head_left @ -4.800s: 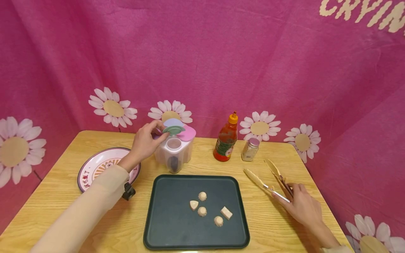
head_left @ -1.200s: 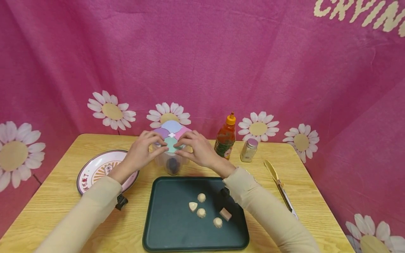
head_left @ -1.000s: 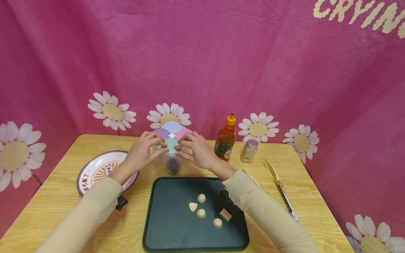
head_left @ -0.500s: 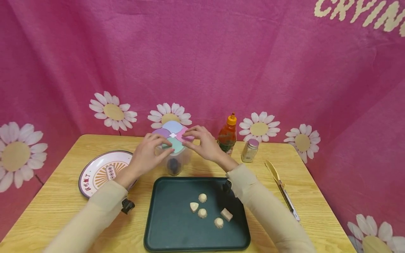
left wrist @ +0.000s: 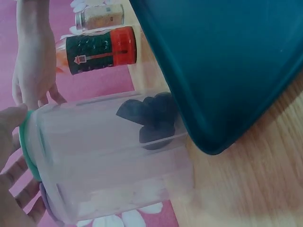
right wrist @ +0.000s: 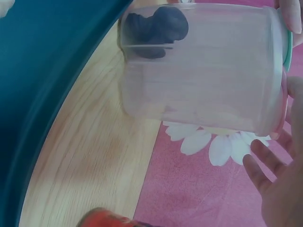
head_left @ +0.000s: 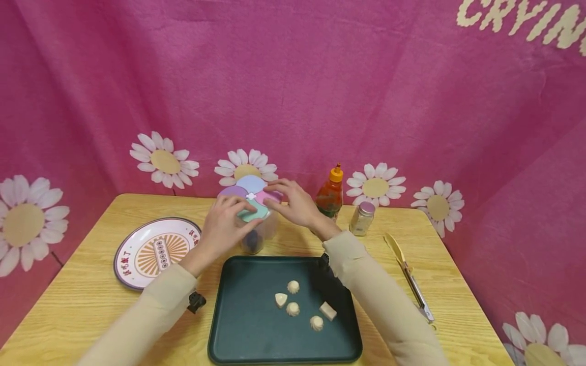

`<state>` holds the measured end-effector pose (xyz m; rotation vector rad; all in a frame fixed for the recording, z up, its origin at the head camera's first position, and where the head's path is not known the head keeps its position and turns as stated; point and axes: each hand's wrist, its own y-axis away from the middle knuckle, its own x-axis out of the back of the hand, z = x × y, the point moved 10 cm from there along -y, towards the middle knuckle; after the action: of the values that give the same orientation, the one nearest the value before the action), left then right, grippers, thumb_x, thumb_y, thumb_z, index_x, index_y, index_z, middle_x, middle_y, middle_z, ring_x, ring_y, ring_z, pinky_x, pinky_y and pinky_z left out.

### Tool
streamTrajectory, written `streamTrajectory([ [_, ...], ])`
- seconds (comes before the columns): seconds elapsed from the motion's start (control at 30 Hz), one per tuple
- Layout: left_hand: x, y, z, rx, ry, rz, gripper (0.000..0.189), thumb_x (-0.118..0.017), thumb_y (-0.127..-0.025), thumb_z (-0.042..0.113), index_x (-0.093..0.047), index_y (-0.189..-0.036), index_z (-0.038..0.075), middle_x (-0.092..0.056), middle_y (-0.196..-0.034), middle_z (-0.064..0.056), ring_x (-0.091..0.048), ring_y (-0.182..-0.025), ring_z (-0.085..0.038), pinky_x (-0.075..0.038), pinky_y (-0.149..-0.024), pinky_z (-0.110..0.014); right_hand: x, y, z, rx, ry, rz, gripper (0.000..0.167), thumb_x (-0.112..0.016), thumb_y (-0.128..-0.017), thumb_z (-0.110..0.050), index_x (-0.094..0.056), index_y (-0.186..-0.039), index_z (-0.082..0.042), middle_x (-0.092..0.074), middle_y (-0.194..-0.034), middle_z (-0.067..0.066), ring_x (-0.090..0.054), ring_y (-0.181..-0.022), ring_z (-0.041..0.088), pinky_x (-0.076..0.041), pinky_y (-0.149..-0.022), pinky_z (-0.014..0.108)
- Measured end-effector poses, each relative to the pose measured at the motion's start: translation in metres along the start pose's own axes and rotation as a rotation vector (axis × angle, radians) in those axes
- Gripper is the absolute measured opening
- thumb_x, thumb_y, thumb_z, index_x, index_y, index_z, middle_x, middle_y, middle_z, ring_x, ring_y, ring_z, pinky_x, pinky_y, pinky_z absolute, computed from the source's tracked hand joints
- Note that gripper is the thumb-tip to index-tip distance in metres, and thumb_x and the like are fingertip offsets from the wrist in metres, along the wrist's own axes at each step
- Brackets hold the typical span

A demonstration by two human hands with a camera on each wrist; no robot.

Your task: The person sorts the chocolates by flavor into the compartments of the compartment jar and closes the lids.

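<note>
A clear divided storage container stands behind the tray, its coloured flap lids closed and dark rounded pieces lying in one compartment. My left hand holds the container's top at the green flap, thumb on one edge and curled fingers on the other. At the pink flap, my right hand grips the lid's right side with thumb and fingers. The dark green tray in front carries several small cream-coloured moulded pieces.
A white patterned plate lies at the left. Right of the container stand a red sauce bottle and a small jar with a purple lid. Tongs rest at the table's right side.
My left hand has let go of the raised green flap, now down. My right hand left the tongs for the container. Lately the container has turned slightly, its green flap shifting right.
</note>
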<state>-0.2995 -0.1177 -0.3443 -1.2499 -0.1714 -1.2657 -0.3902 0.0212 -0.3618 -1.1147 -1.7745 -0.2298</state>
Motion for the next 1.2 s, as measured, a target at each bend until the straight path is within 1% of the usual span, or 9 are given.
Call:
streamTrajectory([
  [0.23,0.001,-0.002,-0.001,0.01,0.018,-0.031,0.026,-0.09,-0.084,0.023,-0.08,-0.103,0.008,-0.074,-0.108,-0.012,-0.06,-0.106,-0.032,-0.049,-0.095,-0.052,0.008,0.012,-0.003,0.039,0.087,0.033,0.043,-0.069,-0.1,-0.044,-0.071,-0.136,-0.019,-0.065,-0.142,0.004,-0.058,-0.126,0.024,-0.058,-0.095,0.045],
  [0.3,0.002,-0.002,-0.004,0.025,0.021,-0.046,0.025,-0.088,-0.086,0.021,-0.08,-0.105,0.008,-0.074,-0.111,-0.012,-0.06,-0.108,-0.033,-0.05,-0.096,-0.052,0.012,0.017,-0.003,0.054,0.105,0.049,0.044,-0.07,-0.099,-0.044,-0.071,-0.135,-0.02,-0.066,-0.14,0.004,-0.059,-0.123,0.024,-0.058,-0.093,0.043],
  [0.43,0.004,-0.001,-0.012,0.078,0.041,-0.075,0.023,-0.083,-0.09,0.018,-0.08,-0.11,0.007,-0.074,-0.119,-0.012,-0.06,-0.113,-0.033,-0.054,-0.099,-0.052,0.018,0.026,-0.005,0.085,0.123,0.08,0.043,-0.073,-0.097,-0.043,-0.074,-0.133,-0.02,-0.068,-0.133,0.004,-0.06,-0.117,0.023,-0.058,-0.09,0.041],
  [0.53,0.006,-0.001,-0.02,0.116,0.058,-0.087,0.024,-0.082,-0.092,0.018,-0.079,-0.112,0.006,-0.073,-0.122,-0.013,-0.06,-0.117,-0.034,-0.055,-0.1,-0.053,0.02,0.032,-0.007,0.109,0.138,0.088,0.041,-0.073,-0.098,-0.043,-0.075,-0.132,-0.02,-0.069,-0.129,0.004,-0.059,-0.114,0.022,-0.058,-0.089,0.04],
  [0.6,0.006,-0.002,-0.024,0.127,0.066,-0.092,0.025,-0.082,-0.092,0.018,-0.078,-0.113,0.005,-0.072,-0.123,-0.014,-0.061,-0.118,-0.035,-0.055,-0.101,-0.055,0.021,0.037,-0.008,0.123,0.154,0.093,0.04,-0.073,-0.098,-0.043,-0.075,-0.131,-0.02,-0.069,-0.126,0.003,-0.059,-0.112,0.022,-0.058,-0.088,0.039],
  [0.7,0.005,-0.005,-0.029,0.132,0.077,-0.098,0.026,-0.082,-0.092,0.018,-0.078,-0.114,0.005,-0.071,-0.125,-0.015,-0.061,-0.119,-0.036,-0.054,-0.102,-0.055,0.021,0.043,-0.012,0.149,0.174,0.103,0.039,-0.074,-0.097,-0.042,-0.076,-0.129,-0.02,-0.07,-0.123,0.003,-0.059,-0.111,0.021,-0.058,-0.089,0.038],
  [0.83,0.003,-0.008,-0.034,0.133,0.091,-0.112,0.029,-0.082,-0.092,0.017,-0.077,-0.117,0.004,-0.07,-0.129,-0.016,-0.06,-0.121,-0.038,-0.053,-0.103,-0.056,0.021,0.051,-0.019,0.201,0.207,0.121,0.037,-0.075,-0.096,-0.04,-0.077,-0.127,-0.02,-0.071,-0.12,0.004,-0.059,-0.107,0.021,-0.058,-0.087,0.036],
  [1.03,-0.001,-0.013,-0.04,0.144,0.105,-0.144,0.031,-0.08,-0.094,0.017,-0.075,-0.121,0.003,-0.065,-0.142,-0.019,-0.058,-0.127,-0.04,-0.05,-0.108,-0.057,0.019,0.06,-0.031,0.271,0.265,0.158,0.033,-0.077,-0.095,-0.036,-0.079,-0.124,-0.02,-0.073,-0.116,0.004,-0.06,-0.103,0.021,-0.057,-0.085,0.034],
  [1.2,-0.004,-0.016,-0.044,0.158,0.114,-0.176,0.031,-0.078,-0.095,0.017,-0.074,-0.123,0.004,-0.062,-0.147,-0.019,-0.056,-0.133,-0.04,-0.052,-0.108,-0.057,0.019,0.063,-0.041,0.312,0.278,0.194,0.031,-0.083,-0.09,-0.029,-0.08,-0.119,-0.019,-0.073,-0.111,0.004,-0.058,-0.095,0.02,-0.055,-0.078,0.032],
])
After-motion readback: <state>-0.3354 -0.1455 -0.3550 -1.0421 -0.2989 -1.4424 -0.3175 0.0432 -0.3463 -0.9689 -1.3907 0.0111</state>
